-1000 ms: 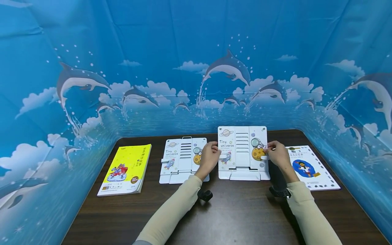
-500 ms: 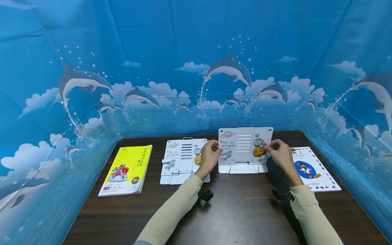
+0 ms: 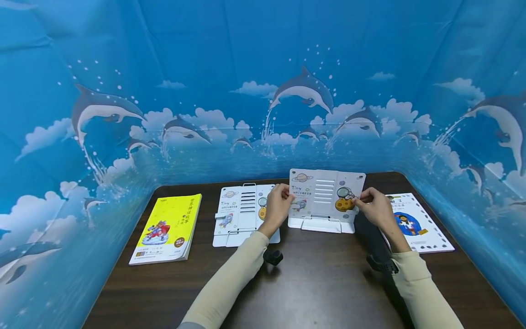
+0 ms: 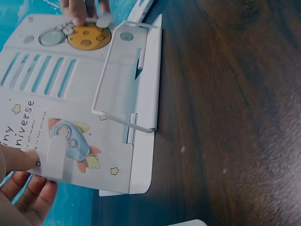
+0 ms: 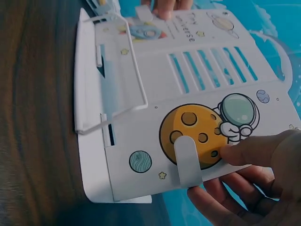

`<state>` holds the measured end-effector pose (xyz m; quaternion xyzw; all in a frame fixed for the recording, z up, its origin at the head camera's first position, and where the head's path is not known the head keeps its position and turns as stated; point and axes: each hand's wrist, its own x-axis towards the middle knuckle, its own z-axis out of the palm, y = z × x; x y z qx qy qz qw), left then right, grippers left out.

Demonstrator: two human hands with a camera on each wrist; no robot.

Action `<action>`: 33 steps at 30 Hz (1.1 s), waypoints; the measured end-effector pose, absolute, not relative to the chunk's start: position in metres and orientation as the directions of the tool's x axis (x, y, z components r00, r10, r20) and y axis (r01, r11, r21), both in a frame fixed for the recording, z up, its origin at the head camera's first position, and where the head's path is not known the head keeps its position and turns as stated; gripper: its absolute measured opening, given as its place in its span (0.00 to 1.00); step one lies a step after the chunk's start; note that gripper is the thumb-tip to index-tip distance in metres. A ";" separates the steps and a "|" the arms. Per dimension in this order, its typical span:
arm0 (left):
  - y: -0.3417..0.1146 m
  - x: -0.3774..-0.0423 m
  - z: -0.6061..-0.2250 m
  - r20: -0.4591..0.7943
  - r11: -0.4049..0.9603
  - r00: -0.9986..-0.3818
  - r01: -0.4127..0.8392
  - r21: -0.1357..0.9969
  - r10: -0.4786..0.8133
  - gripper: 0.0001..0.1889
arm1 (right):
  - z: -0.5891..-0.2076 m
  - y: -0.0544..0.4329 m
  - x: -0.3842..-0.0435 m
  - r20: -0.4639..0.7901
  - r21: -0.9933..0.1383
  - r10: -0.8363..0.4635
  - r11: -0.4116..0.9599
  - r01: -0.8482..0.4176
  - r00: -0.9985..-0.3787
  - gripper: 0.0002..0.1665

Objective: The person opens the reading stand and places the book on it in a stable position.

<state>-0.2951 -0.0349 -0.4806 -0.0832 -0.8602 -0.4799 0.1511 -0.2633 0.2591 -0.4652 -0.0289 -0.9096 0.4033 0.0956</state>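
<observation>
A white book stand (image 3: 306, 205), printed with "Tiny universe", a rocket and an astronaut on a yellow moon, is raised steeply at the back of the table. My left hand (image 3: 277, 206) pinches its left edge, thumb in front and fingers behind, beside a small white clip (image 4: 57, 155). Its right edge is held by my right hand (image 3: 377, 209) in the same way, the thumb (image 5: 244, 153) on the printed moon. A wire page holder (image 5: 136, 70) spans the lower front, above the white base (image 4: 146, 160). A matching book stand (image 3: 234, 228) lies flat to the left, partly behind my left hand.
A yellow book (image 3: 166, 228) lies at the left of the table (image 3: 312, 283). At the right is a white book (image 3: 431, 233) with a blue round picture, partly covered by my right hand. A blue dolphin-print cloth (image 3: 230, 55) stands behind the table.
The panel of the held book stand has tipped up to a steeper angle, and its lower edge now sits farther back. Both hands have kept their grip on its sides.
</observation>
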 end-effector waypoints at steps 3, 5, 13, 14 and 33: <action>-0.037 -0.302 -0.480 0.348 0.523 -0.937 0.300 0.798 0.006 0.06 | -0.463 0.258 -0.257 0.150 -0.743 0.119 0.669 -0.032 -0.981 0.13; -0.037 -0.305 -0.479 0.355 0.524 -0.935 0.306 0.795 0.007 0.06 | -0.463 0.256 -0.251 0.148 -0.741 0.114 0.671 -0.034 -0.982 0.13; -0.038 -0.318 -0.474 0.338 0.540 -0.941 0.299 0.787 0.028 0.08 | -0.466 0.242 -0.232 0.219 -0.693 0.060 0.712 -0.112 -0.974 0.11; -0.038 -0.320 -0.474 0.334 0.544 -0.942 0.296 0.785 0.030 0.08 | -0.467 0.239 -0.230 0.226 -0.688 0.053 0.715 -0.120 -0.973 0.11; -0.040 -0.349 -0.464 0.212 0.534 -0.973 0.227 0.815 0.091 0.19 | -0.476 0.151 -0.200 0.471 -0.613 -0.114 0.670 -0.418 -0.875 0.18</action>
